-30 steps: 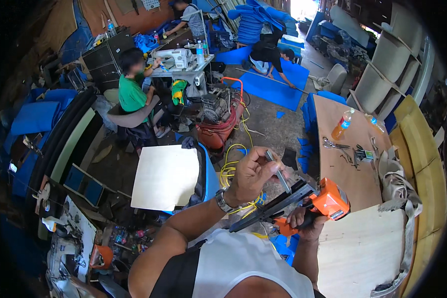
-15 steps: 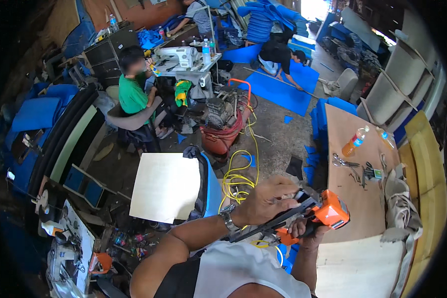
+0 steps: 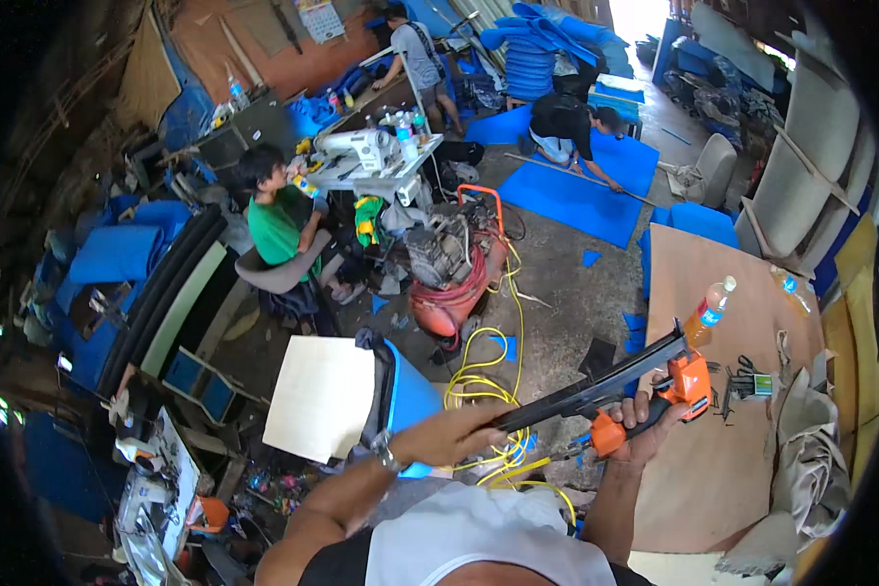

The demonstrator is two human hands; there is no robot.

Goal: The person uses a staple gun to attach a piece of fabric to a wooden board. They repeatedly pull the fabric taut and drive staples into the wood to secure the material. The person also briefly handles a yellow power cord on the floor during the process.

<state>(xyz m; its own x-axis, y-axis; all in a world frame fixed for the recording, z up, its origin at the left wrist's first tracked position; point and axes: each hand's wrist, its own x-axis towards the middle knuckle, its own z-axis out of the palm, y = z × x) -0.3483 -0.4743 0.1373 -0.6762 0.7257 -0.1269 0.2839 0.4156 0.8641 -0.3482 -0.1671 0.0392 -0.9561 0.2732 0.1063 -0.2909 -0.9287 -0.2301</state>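
Observation:
An orange and black staple gun (image 3: 596, 383) is held in front of my chest, its long black magazine pointing left. My right hand (image 3: 645, 430) wraps round its handle. At the magazine's left end is my left hand (image 3: 449, 437), its fingers curled over that end and partly hidden. A yellow air hose (image 3: 532, 471) runs to the bottom of the gun's handle. Left of the gun stands a blue padded piece (image 3: 415, 391) with a pale board (image 3: 322, 396) on it. Right of it lies a wooden board (image 3: 742, 479).
On the wooden board are an orange drink bottle (image 3: 710, 311), scissors (image 3: 747, 366) and crumpled beige cloth (image 3: 811, 469). Hose coils lie near a red compressor (image 3: 444, 303). One person (image 3: 283, 230) sits by a sewing machine (image 3: 359, 148); another (image 3: 562, 127) bends over blue sheet (image 3: 566, 200).
My left hand has slid from near the gun's front to the magazine's left end. The staple gun has risen and shifted right, with its magazine now in full view.

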